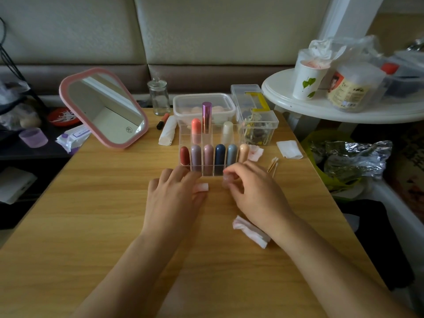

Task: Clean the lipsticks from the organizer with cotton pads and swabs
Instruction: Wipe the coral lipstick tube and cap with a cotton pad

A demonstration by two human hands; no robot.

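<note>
A clear acrylic organizer (239, 140) stands mid-table with several upright lipsticks: red (184, 156), mauve (195, 157), pink (208, 157), navy (220, 157), grey-blue (231, 154) and peach (244, 152) in front. Coral (196, 128), metallic purple (206, 115) and cream (227, 131) are behind. Just in front of the organizer, my left hand (174, 198) grips a pale pink lipstick tube (202, 187). My right hand (254, 191) pinches a small pale pink piece (227, 179), blurred. A stained cotton pad (251, 230) lies by my right wrist. Swabs (273, 165) lie right of the organizer.
On the table stand a pink-framed mirror (103, 106), a glass jar (158, 97), a plastic tub (204, 106) and a clear box of clips (259, 125). A clean pad (289, 149) and a stained pad (255, 152) lie to the right. A white side table (298, 106) holds a paper cup (308, 81).
</note>
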